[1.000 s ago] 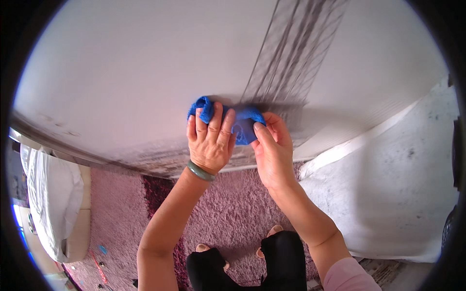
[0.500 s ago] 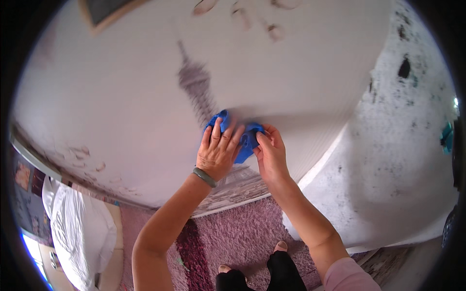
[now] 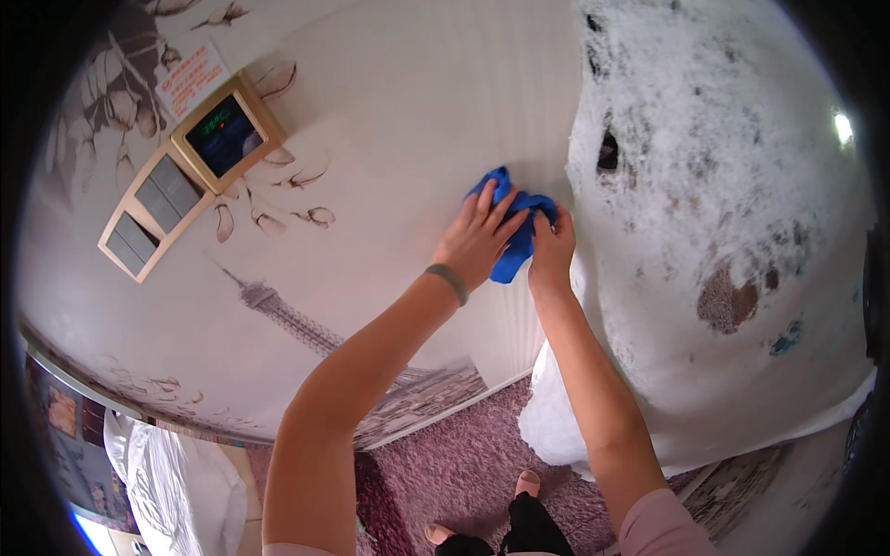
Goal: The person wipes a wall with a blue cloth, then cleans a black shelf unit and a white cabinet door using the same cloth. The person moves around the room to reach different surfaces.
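Note:
A crumpled blue cloth (image 3: 512, 263) lies against the printed wall (image 3: 399, 139), just left of the white sheet. My left hand (image 3: 475, 237) presses flat on the cloth, fingers stretched out and slightly apart, a grey-green bangle (image 3: 449, 282) round its wrist. To its right, my right hand (image 3: 553, 252) pinches the cloth's right end between thumb and fingers. The underside of the cloth is hidden against the wall.
A gold-framed wall panel (image 3: 225, 132) with a small display and grey switches (image 3: 167, 193) is at upper left. White sheeting (image 3: 640, 306) with dark patches and holes hangs on the right. Below are a purple rug (image 3: 454, 435) and white bedding (image 3: 181, 482) at lower left.
Both hands and the cloth have moved up and to the right across the wall, close to the white sheeting. The view has shifted, bringing the whole switch panel into sight.

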`<state>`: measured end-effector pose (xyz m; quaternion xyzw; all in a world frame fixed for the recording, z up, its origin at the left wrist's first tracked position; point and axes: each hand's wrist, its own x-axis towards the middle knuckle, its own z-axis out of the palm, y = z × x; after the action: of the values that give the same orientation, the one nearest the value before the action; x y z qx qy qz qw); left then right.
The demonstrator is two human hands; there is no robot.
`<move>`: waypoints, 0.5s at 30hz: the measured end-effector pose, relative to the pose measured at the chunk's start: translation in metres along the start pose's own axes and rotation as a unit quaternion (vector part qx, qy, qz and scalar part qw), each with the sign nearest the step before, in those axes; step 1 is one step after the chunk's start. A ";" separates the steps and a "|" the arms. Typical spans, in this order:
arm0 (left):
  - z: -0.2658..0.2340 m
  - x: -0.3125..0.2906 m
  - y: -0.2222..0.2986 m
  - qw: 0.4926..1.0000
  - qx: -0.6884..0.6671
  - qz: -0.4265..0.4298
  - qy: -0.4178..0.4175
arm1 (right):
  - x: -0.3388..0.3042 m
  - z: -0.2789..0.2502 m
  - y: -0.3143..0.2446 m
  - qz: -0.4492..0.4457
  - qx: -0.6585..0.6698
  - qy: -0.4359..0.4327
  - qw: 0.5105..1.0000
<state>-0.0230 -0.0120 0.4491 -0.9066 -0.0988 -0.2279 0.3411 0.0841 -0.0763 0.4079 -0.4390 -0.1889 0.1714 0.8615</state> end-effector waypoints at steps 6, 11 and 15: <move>-0.004 0.063 0.010 0.984 0.115 0.054 -0.121 | 0.041 -0.015 0.002 -0.004 -0.026 0.010 1.000; -0.013 0.075 -0.001 0.978 0.154 0.068 -0.126 | 0.029 -0.001 -0.007 -0.064 -0.022 -0.021 0.997; -0.026 0.063 -0.022 0.979 0.149 0.052 -0.132 | 0.006 0.028 -0.020 -0.119 -0.106 -0.063 0.985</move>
<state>0.0157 -0.0114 0.5095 -0.8717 -0.1287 -0.0712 0.4674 0.0789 -0.0653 0.4406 -0.4902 -0.3110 0.0747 0.8108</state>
